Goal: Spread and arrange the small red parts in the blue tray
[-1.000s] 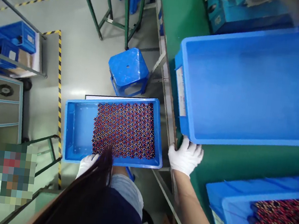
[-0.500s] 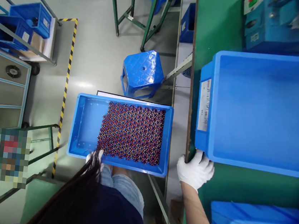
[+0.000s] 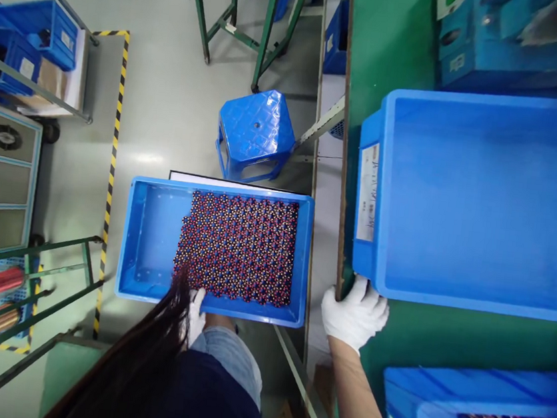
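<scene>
A blue tray (image 3: pixel 152 238), packed on its right side with several small red and dark blue upright parts (image 3: pixel 238 248), is held low over my lap, left of the table. My left hand (image 3: pixel 194 317), in a white glove, grips the tray's near rim and is partly hidden by my hair. My right hand (image 3: pixel 354 311), also gloved, is closed on the near left corner of a large empty blue bin (image 3: pixel 481 198). That bin stands on the green table (image 3: pixel 445 335) close to its left edge.
A second blue bin (image 3: pixel 443 395) holding similar parts sits at the near right of the table. On the floor beyond the tray stands a blue stool (image 3: pixel 254 132). Blue machinery (image 3: pixel 503 40) is at the far right, and green racks and blue crates (image 3: pixel 31 40) at the left.
My left hand has slid right along the tray's near rim. My right hand stays on the empty bin's corner. The view has shifted slightly.
</scene>
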`<state>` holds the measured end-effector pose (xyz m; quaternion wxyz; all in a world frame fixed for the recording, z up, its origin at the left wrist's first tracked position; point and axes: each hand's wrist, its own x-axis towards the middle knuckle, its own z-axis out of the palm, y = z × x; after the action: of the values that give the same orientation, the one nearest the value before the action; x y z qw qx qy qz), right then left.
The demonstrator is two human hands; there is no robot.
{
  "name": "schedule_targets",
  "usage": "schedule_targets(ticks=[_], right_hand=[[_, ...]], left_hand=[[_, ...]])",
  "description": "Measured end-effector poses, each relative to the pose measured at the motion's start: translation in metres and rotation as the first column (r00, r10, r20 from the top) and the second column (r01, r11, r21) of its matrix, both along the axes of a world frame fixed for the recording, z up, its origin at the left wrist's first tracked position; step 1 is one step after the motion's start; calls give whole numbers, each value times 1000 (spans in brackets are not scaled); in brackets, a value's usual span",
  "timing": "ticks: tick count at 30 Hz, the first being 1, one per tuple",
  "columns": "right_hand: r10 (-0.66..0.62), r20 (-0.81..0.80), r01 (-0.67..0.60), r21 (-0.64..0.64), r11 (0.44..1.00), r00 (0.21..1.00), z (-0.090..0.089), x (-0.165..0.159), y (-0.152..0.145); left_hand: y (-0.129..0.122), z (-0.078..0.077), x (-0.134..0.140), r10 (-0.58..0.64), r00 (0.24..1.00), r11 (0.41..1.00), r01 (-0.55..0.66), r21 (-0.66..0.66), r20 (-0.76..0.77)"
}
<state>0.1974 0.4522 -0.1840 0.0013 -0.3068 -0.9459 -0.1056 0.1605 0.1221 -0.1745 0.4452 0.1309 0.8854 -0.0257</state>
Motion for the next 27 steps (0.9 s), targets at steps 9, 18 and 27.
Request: schedule_targets(ticks=[9,18,27], right_hand=[[-19,-1,19,-8,1000,1000,2,-2,-1],[-50,8,51,-67,996,999,0,1,1],[-73,31,76,-71,995,997,4,1,0]], left_hand=[[23,-16,3,-47,998,997,49,-57,31],[37,-20,14,-235,970,968,228,100,62],[53,-31,20,-271,961,962,269,46,45]])
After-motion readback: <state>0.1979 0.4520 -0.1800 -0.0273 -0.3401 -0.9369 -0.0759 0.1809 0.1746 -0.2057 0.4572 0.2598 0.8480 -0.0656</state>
